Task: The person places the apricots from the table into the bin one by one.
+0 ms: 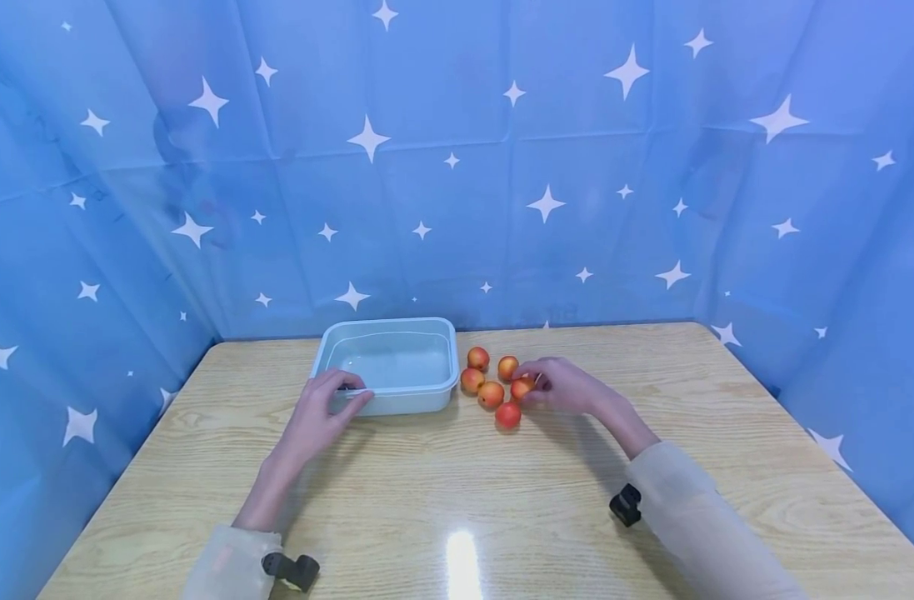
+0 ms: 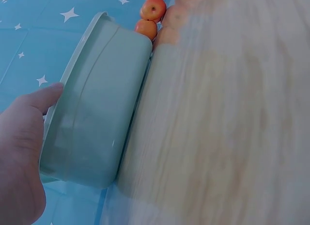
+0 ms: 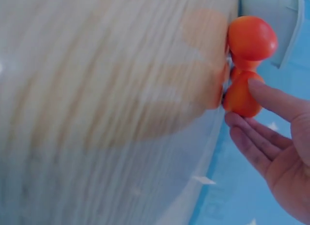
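Observation:
A pale blue-green plastic basin (image 1: 415,403) stands toward the back of the table. My left hand (image 1: 323,417) holds its near rim at the left corner; in the left wrist view the thumb (image 2: 48,96) lies at the rim and the other fingers are hidden behind the wall. Right of the basin, several small red-and-yellow apples sit in a loose cluster, among them a redder front apple (image 1: 508,416). At the cluster's right side my right hand (image 1: 569,387) pinches one apple (image 3: 242,96) between thumb and fingers. That apple still appears low, close to the tabletop.
The wooden table (image 1: 427,483) reaches back to a blue curtain (image 1: 442,192) with white stars, which also hangs along both sides. Other apples, such as a back apple (image 1: 478,358) and a left apple (image 1: 471,381), lie close against the basin's right side.

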`<act>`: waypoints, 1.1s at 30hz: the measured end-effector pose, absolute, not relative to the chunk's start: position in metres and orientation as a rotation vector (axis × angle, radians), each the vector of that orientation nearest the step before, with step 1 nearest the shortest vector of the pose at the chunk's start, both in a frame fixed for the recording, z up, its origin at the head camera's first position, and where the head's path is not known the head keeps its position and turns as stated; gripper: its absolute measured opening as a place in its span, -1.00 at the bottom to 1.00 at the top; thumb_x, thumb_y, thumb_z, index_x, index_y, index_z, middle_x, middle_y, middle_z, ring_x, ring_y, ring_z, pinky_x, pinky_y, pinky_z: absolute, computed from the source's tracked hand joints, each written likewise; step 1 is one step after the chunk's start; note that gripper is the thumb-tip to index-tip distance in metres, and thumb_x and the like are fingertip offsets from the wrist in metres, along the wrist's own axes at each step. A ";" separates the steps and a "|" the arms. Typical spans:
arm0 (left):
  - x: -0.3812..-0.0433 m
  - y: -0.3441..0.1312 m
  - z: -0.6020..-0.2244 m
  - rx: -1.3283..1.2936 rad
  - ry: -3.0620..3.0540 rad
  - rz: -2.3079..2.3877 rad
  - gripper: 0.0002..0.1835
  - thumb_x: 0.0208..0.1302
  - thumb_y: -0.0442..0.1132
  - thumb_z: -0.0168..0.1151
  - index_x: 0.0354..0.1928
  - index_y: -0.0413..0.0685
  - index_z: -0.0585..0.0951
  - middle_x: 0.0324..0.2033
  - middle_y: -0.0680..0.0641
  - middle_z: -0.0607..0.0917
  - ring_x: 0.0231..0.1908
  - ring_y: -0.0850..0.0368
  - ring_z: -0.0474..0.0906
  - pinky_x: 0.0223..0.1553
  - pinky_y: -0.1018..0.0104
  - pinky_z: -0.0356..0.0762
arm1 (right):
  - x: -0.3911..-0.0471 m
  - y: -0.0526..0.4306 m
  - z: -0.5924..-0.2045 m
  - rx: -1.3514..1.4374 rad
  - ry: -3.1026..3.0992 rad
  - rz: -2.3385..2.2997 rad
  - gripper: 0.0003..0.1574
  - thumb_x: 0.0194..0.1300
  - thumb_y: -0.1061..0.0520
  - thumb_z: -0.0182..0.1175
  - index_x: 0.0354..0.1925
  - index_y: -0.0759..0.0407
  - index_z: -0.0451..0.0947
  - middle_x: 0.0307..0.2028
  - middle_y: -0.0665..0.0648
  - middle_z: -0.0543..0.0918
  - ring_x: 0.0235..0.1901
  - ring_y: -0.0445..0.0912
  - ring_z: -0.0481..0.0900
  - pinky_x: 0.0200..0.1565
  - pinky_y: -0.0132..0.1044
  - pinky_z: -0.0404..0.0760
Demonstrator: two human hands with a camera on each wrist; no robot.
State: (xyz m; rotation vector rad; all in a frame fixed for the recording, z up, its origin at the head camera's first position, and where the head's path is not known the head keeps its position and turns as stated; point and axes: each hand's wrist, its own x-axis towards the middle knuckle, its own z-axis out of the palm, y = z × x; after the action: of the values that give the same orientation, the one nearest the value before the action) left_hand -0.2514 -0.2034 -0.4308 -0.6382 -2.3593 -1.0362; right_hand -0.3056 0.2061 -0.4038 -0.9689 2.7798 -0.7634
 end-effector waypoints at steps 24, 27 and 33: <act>-0.254 -0.203 -0.431 -0.655 -2.293 -1.104 -0.86 0.21 -0.30 0.48 -0.24 -0.04 0.68 -0.30 0.07 0.70 -0.18 0.08 0.59 0.01 0.09 0.37 | -0.301 0.209 -0.374 -0.955 2.873 -0.918 -0.54 0.34 0.20 0.35 0.17 0.30 0.57 -0.04 0.22 0.70 -0.15 0.08 0.70 -0.07 -0.02 0.67; -0.254 -0.204 -0.431 -0.654 -2.294 -1.110 -0.86 0.21 -0.30 0.47 -0.23 -0.04 0.68 -0.31 0.07 0.70 -0.18 0.08 0.59 0.02 0.07 0.35 | -0.301 0.208 -0.372 -0.946 2.879 -0.942 -0.54 0.35 0.17 0.35 0.17 0.29 0.57 -0.07 0.19 0.70 -0.15 0.07 0.69 -0.07 -0.02 0.66; -0.255 -0.204 -0.433 -0.655 -2.291 -1.103 -0.87 0.22 -0.30 0.47 -0.24 -0.03 0.68 -0.31 0.09 0.70 -0.18 0.10 0.60 0.01 0.11 0.37 | -0.302 0.205 -0.369 -0.940 2.885 -0.975 -0.55 0.35 0.19 0.35 0.17 0.26 0.58 -0.06 0.17 0.69 -0.14 0.06 0.68 -0.06 -0.02 0.66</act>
State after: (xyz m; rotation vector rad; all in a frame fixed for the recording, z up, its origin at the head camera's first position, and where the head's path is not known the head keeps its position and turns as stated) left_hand -0.2546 -0.2042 -0.4325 -0.6548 -2.2911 -1.1031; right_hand -0.3019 0.2047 -0.3686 -0.9401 2.8849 -0.9752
